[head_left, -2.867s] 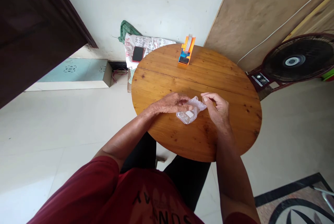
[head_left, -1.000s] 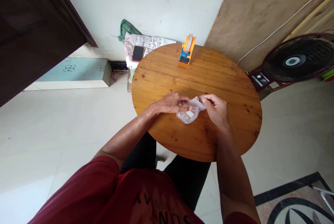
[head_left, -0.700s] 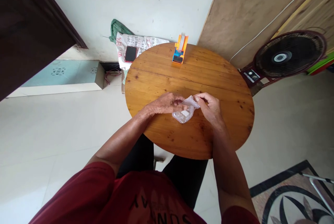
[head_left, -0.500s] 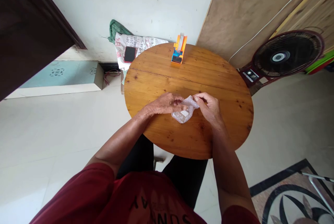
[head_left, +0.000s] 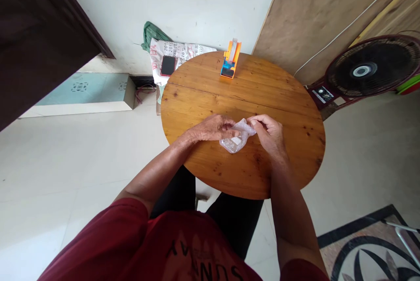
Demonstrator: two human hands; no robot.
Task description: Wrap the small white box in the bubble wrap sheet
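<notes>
A small clear plastic bubble-wrap bag (head_left: 234, 144) lies low over the round wooden table, with something whitish showing through it that I cannot make out. My left hand (head_left: 216, 128) grips its left side, thumb on top and fingers behind. At the upper right corner, my right hand (head_left: 268, 131) pinches the bag's gathered edge between thumb and forefinger. The fingertips of both hands are partly hidden by the plastic and by each other.
On the round wooden table (head_left: 203, 97), an orange and blue tape dispenser (head_left: 230, 60) stands near the far edge. A phone (head_left: 168, 66) rests on a printed white sack (head_left: 157, 53) beyond it. A large fan (head_left: 361, 71) stands at the right.
The whole view has shifted slightly, so everything sits a little further right. Both hands keep their hold on the bag, with hardly any movement against the table.
</notes>
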